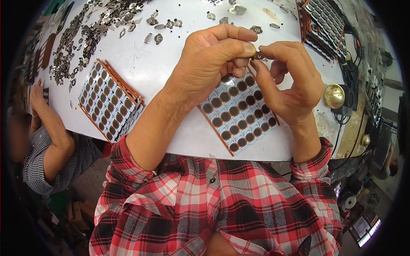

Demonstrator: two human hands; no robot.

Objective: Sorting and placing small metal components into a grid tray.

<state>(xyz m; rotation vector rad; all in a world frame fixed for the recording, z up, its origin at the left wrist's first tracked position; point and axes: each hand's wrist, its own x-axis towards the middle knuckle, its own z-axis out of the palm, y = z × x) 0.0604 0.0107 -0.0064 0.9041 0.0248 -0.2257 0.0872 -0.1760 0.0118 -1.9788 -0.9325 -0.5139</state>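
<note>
Above a white table (171,68), my left hand (209,59) and my right hand (286,81) meet fingertip to fingertip. Both pinch one small dark metal part (259,55) between thumb and forefinger. Directly beneath them lies a flat board (239,113) with rows of round dark cells on a pale grid, edged in brown. My right hand's lower fingers hover just over its far edge.
A stack of similar boards (109,100) lies at the left. Loose metal parts (85,34) are scattered across the far left of the table. Another filled tray (324,25) stands at the far right, beside a brass bell (334,96) and cables. Another person's arm (51,132) rests at the left edge.
</note>
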